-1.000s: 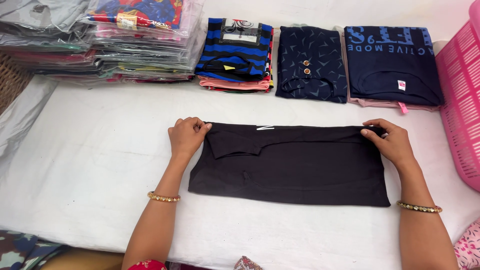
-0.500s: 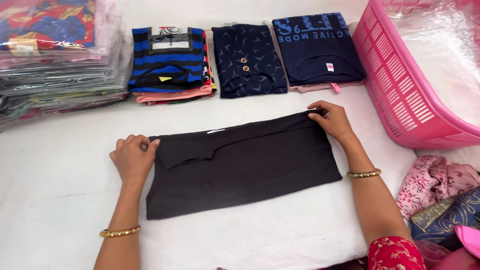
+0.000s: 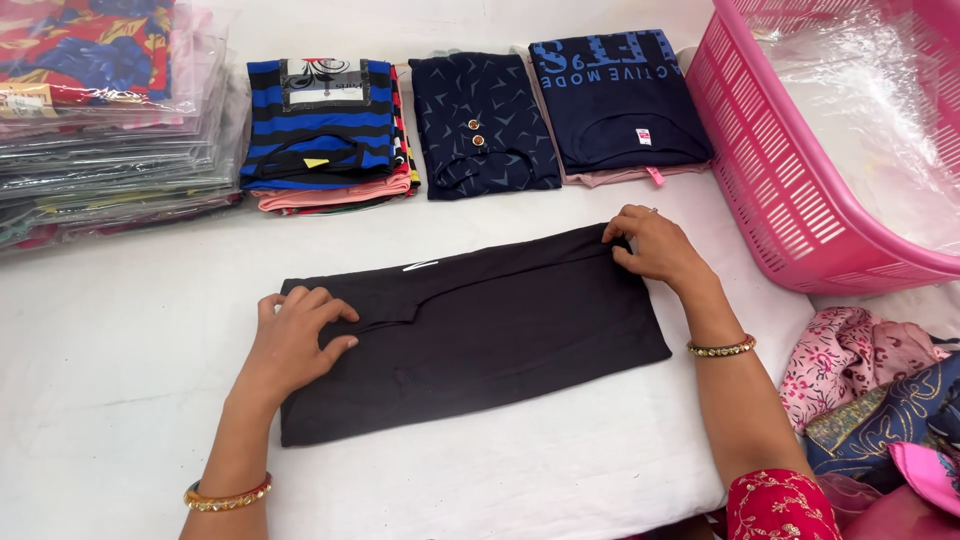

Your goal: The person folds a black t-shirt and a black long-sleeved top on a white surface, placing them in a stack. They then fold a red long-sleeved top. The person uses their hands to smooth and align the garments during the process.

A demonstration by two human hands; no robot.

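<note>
I saw the black garment (image 3: pixel 480 335) lying folded into a long band on the white table cover (image 3: pixel 120 340), near the middle and slanted a little, its right end nearer the far edge. My left hand (image 3: pixel 295 340) lay flat on the garment's left end, palm down, fingers spread and pressing the cloth where a fold line ran across. My right hand (image 3: pixel 650 245) sat at the far right corner of the garment, fingers curled and pinching the folded edge there. A gold bangle (image 3: pixel 228 495) ringed my left wrist and another bangle (image 3: pixel 720 348) my right.

Along the far edge of the cover stood three folded piles in a row: a blue and black striped shirt (image 3: pixel 320 120) on pink cloth, a dark navy patterned shirt (image 3: pixel 482 120) with two small buttons, and a navy printed shirt (image 3: pixel 615 100). At the far left corner was a stack of garments in clear bags (image 3: pixel 105 120). A pink plastic basket (image 3: pixel 800 180) lined with clear film stood off the right edge, and patterned cloth (image 3: pixel 870 380) lay bunched near the front right corner.
</note>
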